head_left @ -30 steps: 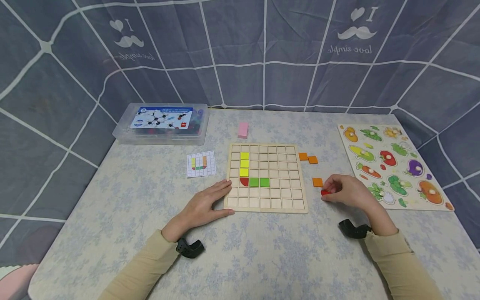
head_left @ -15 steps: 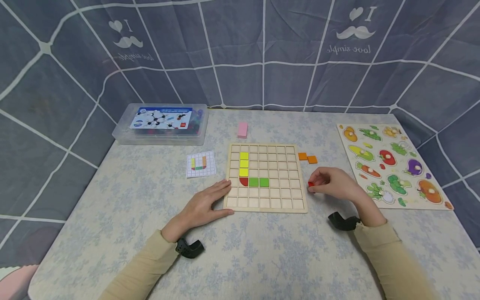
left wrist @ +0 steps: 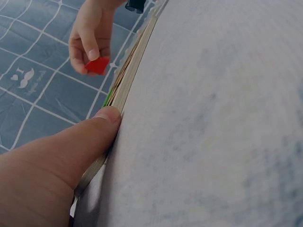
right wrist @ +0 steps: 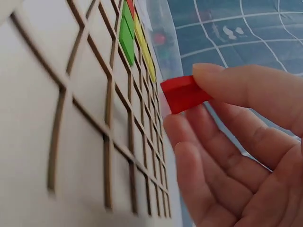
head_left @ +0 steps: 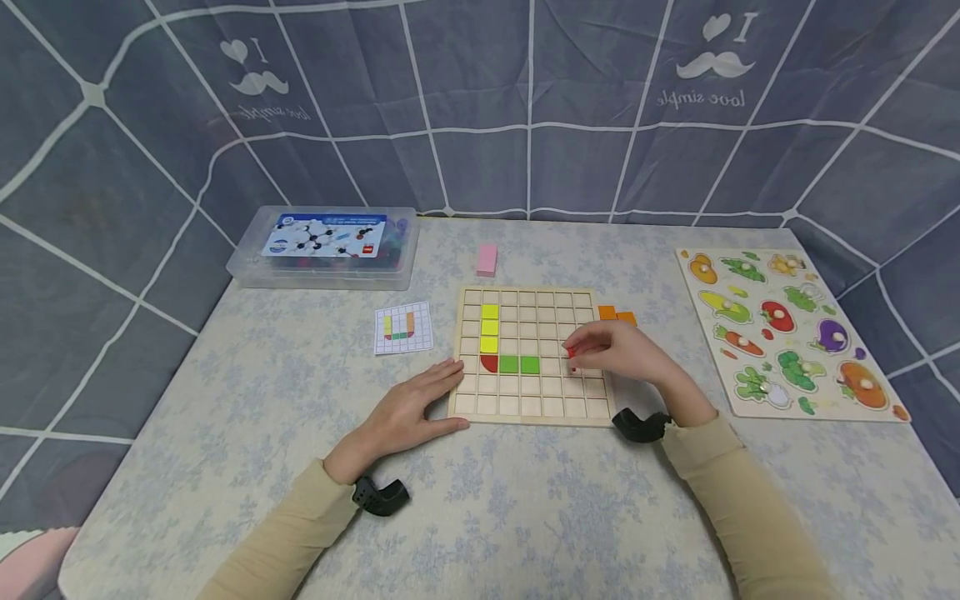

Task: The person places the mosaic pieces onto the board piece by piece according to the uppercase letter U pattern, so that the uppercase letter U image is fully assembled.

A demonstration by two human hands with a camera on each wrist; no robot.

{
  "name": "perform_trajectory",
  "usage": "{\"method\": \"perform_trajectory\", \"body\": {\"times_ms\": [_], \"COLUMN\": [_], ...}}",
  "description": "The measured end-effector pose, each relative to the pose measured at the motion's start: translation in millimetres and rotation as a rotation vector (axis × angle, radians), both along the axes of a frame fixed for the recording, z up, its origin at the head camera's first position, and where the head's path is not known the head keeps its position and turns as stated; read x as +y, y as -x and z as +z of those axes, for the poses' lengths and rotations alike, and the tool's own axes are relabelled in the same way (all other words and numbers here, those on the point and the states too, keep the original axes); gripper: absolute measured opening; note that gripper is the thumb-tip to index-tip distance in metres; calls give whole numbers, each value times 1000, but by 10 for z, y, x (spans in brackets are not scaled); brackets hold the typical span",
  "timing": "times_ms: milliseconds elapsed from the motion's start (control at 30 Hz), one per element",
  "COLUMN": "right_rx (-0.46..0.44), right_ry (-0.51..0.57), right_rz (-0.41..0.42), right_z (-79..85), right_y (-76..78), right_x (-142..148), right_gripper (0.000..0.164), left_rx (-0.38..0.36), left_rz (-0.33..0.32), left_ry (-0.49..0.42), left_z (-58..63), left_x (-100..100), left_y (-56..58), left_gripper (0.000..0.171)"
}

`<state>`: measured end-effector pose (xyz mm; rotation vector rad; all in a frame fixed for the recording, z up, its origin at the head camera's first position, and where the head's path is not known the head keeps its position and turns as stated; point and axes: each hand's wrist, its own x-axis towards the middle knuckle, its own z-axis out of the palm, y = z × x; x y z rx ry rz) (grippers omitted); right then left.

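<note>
A wooden grid board (head_left: pixel 519 406) lies flat on the table. My left hand (head_left: pixel 408 408) rests at its left side, fingers extended on the edge and the thumb (left wrist: pixel 90 146) against the near corner. Over the board's right part, my right hand (head_left: pixel 622 350) pinches a small red tile (right wrist: pixel 182 94) between thumb and fingers, held above the cells. Yellow tiles (head_left: pixel 489 327) form a column on the board. Below them sits a dark red rounded tile (head_left: pixel 489 363), followed on the right by two green tiles (head_left: pixel 518 365).
Left of the board lies a pattern card (head_left: pixel 403 327). Orange tiles (head_left: pixel 617 315) lie beyond its right edge, partly behind my right hand. Farther out are a clear plastic box (head_left: pixel 322 271), a pink block (head_left: pixel 486 261) and a vegetable peg puzzle (head_left: pixel 750 367).
My right hand has carried the red tile leftward from the table beside the orange tiles to above the board's right part. The left hand has stayed in place.
</note>
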<state>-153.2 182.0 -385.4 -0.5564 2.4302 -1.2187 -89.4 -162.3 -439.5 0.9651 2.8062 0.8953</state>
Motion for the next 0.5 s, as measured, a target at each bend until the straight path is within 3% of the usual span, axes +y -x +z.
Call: {"method": "perform_trajectory", "body": {"times_ms": [333, 500], "right_rx": [-76, -71], "right_ry": [58, 103], "right_rz": [-43, -32], "right_z": [-164, -226], "right_y": [83, 91], "right_x": [-169, -197], "right_gripper": [24, 22], "left_rx": [10, 8], "left_rz": [-5, -5], "left_ry": [-6, -11], "left_z": [2, 5], "left_x": [0, -2], "left_y": [2, 2], "left_gripper": [74, 74]}}
